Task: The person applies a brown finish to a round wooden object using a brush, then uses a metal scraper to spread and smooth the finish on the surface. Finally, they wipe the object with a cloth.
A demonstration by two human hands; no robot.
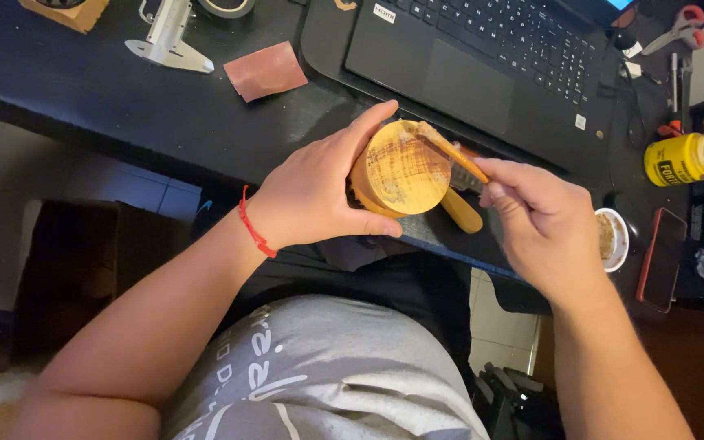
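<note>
My left hand (pixel 315 191) grips a round wooden block (pixel 399 169) by its rim, its flat face turned up and streaked with a wet-looking smear. My right hand (pixel 543 216) pinches a thin wooden stick (pixel 452 152) whose far end rests on the block's upper edge. A second wooden piece (pixel 464 212) pokes out below the block. Both hands hover over the front edge of a black desk (pixel 124 98).
An open black laptop (pixel 482 65) lies just behind the hands. On the desk sit a caliper (pixel 166 37), a reddish sandpaper square (pixel 266 71), a yellow glue bottle (pixel 682 159), a small white dish (pixel 612 239), a phone (pixel 662 259), scissors (pixel 678 28) and a tape roll (pixel 226 6).
</note>
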